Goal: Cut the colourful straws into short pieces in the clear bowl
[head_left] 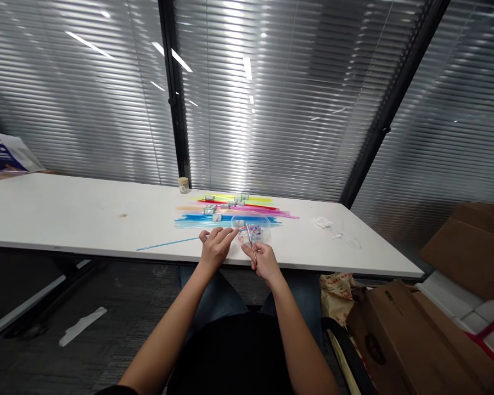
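Observation:
My left hand (216, 245) rests at the table's front edge, its fingers pinched on the end of a long blue straw (168, 242) that runs off to the left. My right hand (263, 259) is closed round small scissors (250, 239), whose blades point up toward a clear bowl (252, 226) of coloured straw pieces. Behind the bowl lie bundles of blue, pink, orange, red and yellow straws (230, 211) with paper bands. The two hands are close together, just in front of the bowl.
A white table (66, 211) spans the view, with a small tan jar (183, 185) at the back and crumpled clear plastic (337, 230) at the right. Cardboard boxes (420, 340) and a printed bag stand on the floor to the right. Window blinds fill the background.

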`<state>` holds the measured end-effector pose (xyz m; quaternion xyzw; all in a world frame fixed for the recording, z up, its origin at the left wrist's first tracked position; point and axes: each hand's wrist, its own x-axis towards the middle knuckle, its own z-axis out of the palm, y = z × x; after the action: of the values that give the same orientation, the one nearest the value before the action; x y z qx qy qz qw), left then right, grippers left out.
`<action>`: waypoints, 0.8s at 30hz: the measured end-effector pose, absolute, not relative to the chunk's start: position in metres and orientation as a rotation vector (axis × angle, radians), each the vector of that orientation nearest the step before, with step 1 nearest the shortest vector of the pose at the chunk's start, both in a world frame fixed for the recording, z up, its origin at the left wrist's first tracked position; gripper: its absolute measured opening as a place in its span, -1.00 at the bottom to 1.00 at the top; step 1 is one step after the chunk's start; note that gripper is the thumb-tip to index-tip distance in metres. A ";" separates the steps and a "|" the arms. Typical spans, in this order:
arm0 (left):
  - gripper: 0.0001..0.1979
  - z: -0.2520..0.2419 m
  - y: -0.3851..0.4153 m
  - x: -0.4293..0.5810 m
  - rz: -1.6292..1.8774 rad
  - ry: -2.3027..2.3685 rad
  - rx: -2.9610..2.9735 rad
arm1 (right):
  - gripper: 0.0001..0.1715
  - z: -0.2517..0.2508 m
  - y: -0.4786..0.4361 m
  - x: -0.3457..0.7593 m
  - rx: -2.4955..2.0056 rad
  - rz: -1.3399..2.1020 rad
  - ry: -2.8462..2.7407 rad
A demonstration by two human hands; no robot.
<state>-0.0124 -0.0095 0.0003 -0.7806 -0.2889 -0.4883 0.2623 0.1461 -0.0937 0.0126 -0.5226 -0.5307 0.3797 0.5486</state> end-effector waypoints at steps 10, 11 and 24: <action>-0.72 0.003 -0.012 -0.012 -1.304 -0.756 -2.071 | -0.39 0.015 -0.095 0.147 -1.235 0.883 -1.272; -0.72 0.004 -0.012 -0.012 -1.306 -0.753 -2.069 | -0.40 0.014 -0.095 0.147 -1.232 0.886 -1.272; -0.78 0.000 -0.009 -0.009 -1.375 -0.844 -2.005 | -0.46 0.014 -0.094 0.148 -1.200 1.061 -1.118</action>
<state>-0.0093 -0.0094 0.0002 -0.7478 -0.3150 -0.5129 0.2803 0.1484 -0.0935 0.0141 -0.5091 -0.4743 0.4501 0.5598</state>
